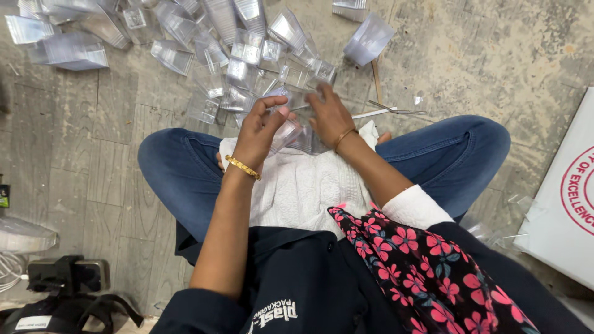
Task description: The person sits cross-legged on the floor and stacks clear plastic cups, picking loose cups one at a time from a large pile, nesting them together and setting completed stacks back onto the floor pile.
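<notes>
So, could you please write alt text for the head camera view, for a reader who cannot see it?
A person sitting cross-legged on a stone floor holds a clear plastic container in the left hand, the right hand beside it. A pile of clear plastic containers lies ahead, and a white cloth covers the lap.

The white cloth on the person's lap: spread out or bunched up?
Spread out. The white cloth lies across the lap between both knees, reaching from the hands to the dark jacket, with only slight wrinkles.
</notes>
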`<control>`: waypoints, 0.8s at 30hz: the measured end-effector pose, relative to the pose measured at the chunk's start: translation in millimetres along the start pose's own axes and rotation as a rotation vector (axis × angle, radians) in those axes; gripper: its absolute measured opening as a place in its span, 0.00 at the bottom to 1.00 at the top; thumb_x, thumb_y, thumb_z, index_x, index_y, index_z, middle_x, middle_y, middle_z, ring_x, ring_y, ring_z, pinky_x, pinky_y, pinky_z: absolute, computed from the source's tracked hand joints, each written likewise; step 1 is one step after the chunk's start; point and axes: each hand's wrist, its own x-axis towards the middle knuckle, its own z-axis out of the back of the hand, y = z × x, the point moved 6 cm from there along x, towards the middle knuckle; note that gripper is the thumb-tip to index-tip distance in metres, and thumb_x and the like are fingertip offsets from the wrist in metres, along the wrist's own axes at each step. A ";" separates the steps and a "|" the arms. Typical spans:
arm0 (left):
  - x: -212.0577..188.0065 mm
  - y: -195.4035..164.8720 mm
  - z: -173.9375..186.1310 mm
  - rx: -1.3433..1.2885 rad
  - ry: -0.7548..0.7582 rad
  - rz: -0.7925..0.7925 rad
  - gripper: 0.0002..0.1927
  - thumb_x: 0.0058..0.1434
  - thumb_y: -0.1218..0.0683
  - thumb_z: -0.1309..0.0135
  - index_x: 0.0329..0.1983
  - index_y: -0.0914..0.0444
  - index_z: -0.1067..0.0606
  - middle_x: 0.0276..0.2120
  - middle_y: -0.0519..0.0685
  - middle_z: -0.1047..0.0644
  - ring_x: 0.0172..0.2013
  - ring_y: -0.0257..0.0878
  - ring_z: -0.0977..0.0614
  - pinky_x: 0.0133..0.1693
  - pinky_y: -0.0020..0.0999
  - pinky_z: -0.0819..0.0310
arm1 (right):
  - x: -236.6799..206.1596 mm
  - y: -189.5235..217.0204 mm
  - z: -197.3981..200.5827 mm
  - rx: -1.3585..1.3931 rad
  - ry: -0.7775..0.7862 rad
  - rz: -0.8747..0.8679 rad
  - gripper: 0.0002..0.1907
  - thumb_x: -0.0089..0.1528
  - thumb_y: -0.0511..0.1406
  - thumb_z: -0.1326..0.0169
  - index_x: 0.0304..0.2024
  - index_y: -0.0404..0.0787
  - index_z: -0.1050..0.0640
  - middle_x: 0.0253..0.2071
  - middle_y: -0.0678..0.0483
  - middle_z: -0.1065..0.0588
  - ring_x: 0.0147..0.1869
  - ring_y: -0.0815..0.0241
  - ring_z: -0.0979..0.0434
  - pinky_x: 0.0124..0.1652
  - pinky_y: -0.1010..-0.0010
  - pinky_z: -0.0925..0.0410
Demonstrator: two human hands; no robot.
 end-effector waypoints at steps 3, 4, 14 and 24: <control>-2.1 -7.5 5.3 0.040 -0.010 -0.030 0.22 0.67 0.50 0.45 0.61 0.62 0.28 0.44 0.50 0.18 0.46 0.34 0.19 0.49 0.30 0.25 | -15.1 -33.0 -9.5 0.068 0.159 -0.381 0.18 0.57 0.33 0.32 0.46 0.40 0.25 0.62 0.46 0.36 0.50 0.47 0.23 0.50 0.58 0.28; -2.3 -9.2 6.5 0.103 -0.020 -0.054 0.22 0.68 0.49 0.45 0.62 0.62 0.28 0.44 0.50 0.18 0.48 0.34 0.19 0.51 0.30 0.26 | -20.8 -37.5 -3.1 0.301 0.029 -0.403 0.17 0.58 0.34 0.34 0.46 0.39 0.26 0.63 0.48 0.35 0.49 0.51 0.22 0.49 0.59 0.26; 5.2 -1.1 -31.7 0.136 0.093 -0.227 0.15 0.74 0.47 0.49 0.53 0.63 0.24 0.52 0.51 0.22 0.56 0.37 0.25 0.61 0.32 0.34 | -62.0 -77.7 18.4 1.014 -0.126 -0.611 0.21 0.73 0.43 0.53 0.62 0.39 0.22 0.62 0.49 0.21 0.66 0.59 0.23 0.66 0.64 0.33; 2.7 -2.7 -13.4 0.326 0.018 -0.266 0.14 0.70 0.50 0.46 0.52 0.62 0.29 0.55 0.52 0.22 0.55 0.38 0.23 0.56 0.33 0.29 | 20.6 -161.3 21.9 0.779 -0.169 -0.458 0.41 0.59 0.28 0.28 0.68 0.41 0.39 0.66 0.44 0.30 0.68 0.51 0.22 0.61 0.61 0.27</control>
